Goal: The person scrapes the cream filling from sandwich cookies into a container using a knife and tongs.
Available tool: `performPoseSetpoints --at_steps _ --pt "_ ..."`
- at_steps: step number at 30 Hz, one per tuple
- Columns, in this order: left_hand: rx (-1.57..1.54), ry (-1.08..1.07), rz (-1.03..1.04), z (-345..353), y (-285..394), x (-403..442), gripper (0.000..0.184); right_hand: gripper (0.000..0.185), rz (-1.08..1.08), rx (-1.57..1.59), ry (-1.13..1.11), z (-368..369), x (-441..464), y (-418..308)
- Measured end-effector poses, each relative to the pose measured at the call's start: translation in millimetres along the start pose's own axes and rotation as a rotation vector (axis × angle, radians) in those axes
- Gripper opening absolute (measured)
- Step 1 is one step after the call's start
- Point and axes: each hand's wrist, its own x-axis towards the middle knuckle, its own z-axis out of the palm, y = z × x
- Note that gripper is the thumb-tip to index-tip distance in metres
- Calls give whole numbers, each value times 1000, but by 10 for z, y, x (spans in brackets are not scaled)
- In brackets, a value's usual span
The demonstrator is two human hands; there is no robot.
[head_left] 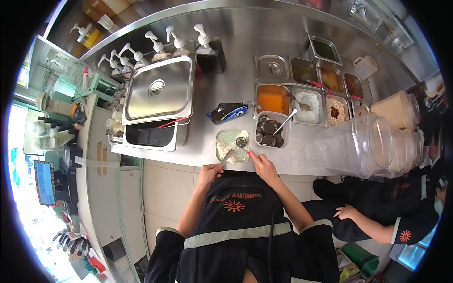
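A pale green square tray [230, 133] sits near the counter's front edge with lumps of white cream [222, 150] inside. One dark round cookie [241, 142] rests at its right side. My left hand [211, 174] is closed around a slim metal utensil [227, 156], whose far end reaches into the cream; its tip shape is unclear. My right hand [264, 166] is closed at the tray's lower right corner, pinching a small red piece, perhaps a handle, too small to name. Just right stands a clear container of dark cookies [269, 133] with a white-handled spoon [286, 121].
Behind the tray lies a blue-and-black cookie packet [228, 112]. Steel topping pans [272, 99] fill the back right. Stacked clear tubs [363, 146] stand at right, a lidded steel pan [160, 89] and pump bottles [176, 42] at left. A co-worker [377, 207] is on my right.
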Motion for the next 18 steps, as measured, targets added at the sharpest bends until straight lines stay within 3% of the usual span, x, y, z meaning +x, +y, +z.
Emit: performPoseSetpoints --at_steps 4,9,18 --pt "24 -33 1 6 14 38 23 41 10 77 83 -46 1 -60" --pt "189 -126 18 57 203 -87 30 37 204 68 129 -25 -2 -38" --pt "134 -49 84 295 297 -15 30 27 264 245 163 -44 -26 -27"
